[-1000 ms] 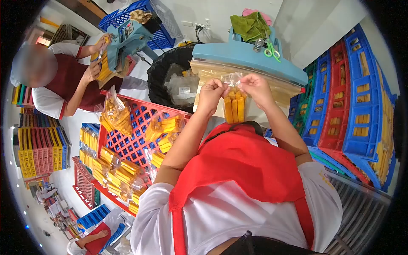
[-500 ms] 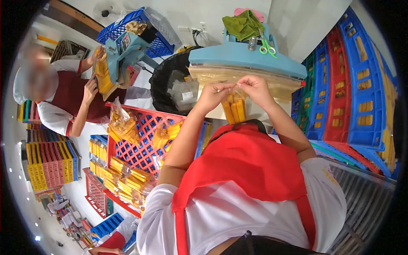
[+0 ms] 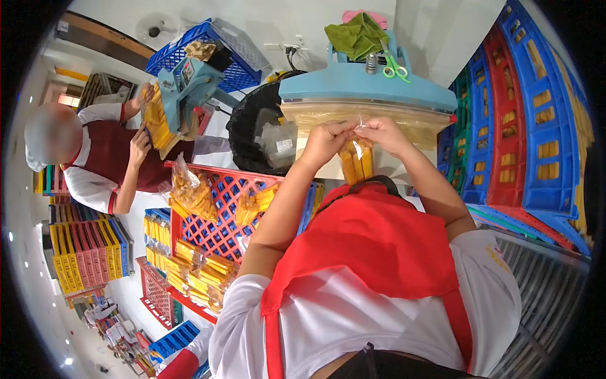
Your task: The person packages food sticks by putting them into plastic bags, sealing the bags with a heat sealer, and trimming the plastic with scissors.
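Both of my hands pinch the gathered top of a clear plastic bag (image 3: 357, 162) that holds several yellow sticks. My left hand (image 3: 328, 140) grips it from the left, its fingers closed. My right hand (image 3: 382, 134) closes on the same plastic from the right, close beside the left. The bag hangs upright below my fingers, near my red apron. Directly beyond my hands stands a light-blue bag sealer (image 3: 366, 88) with a brownish sheet (image 3: 297, 115) along its front.
Green-handled scissors (image 3: 396, 68) and a green cloth (image 3: 356, 36) lie on the sealer. A black-lined bin (image 3: 243, 126) and a red crate (image 3: 208, 218) with bagged sticks stand left. Stacked crates (image 3: 505, 126) rise at right. A co-worker (image 3: 104, 145) handles yellow packs at another sealer.
My hands have come closer together at the bag's top, and a tip of plastic now shows above my right fingers. The view has shifted slightly.
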Demonstrator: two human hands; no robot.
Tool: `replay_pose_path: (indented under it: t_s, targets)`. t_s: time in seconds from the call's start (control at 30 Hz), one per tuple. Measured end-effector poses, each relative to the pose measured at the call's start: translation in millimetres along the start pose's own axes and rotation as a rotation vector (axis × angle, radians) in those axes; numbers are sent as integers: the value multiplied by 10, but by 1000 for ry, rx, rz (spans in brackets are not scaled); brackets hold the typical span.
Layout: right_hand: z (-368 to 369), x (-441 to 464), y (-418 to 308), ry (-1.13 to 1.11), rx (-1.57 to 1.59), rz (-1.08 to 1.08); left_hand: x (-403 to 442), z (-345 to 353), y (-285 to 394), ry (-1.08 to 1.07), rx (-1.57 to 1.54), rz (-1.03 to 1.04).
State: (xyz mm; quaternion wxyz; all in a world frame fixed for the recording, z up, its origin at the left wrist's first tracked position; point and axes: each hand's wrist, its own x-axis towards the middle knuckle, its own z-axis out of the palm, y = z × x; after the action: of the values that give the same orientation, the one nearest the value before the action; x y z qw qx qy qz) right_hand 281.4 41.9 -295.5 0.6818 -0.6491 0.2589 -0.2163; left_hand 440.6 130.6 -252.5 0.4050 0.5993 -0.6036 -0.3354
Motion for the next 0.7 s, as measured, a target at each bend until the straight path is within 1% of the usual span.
replay_pose_path:
  t_s: [0.03,0.1,0.13,0.2,0.3,0.37,0.43,0.53,0.63,0.7]
  targets:
    - [-5,-24,-39,4,39,45,9,18,-39,-3,-2,1]
    - [-33,-47,-82,11,63,43,39,37,-87,-43,-114,-50]
    - [-41,-63,-86,13,88,40,43,49,-113,-44,-119,-52]
    - [-44,-70,-88,48,82,37,69,35,-52,-114,-183,-101]
    - [-35,-81,-95,95,83,43,107,66,-112,-105,-245,-126]
    - [-49,-95,-117,109,87,52,118,85,-133,-93,-282,-118]
    - [-82,-143,-138,27,38,21,119,106,-144,-82,-323,-115]
    - [-162,-163,-55,45,-1,11,131,119,-104,-125,-307,-145]
    - [-154,-162,-66,53,29,11,187,144,-109,-124,-296,-112]
    - [-37,-176,-270,62,78,59,197,163,-119,-172,-324,-70]
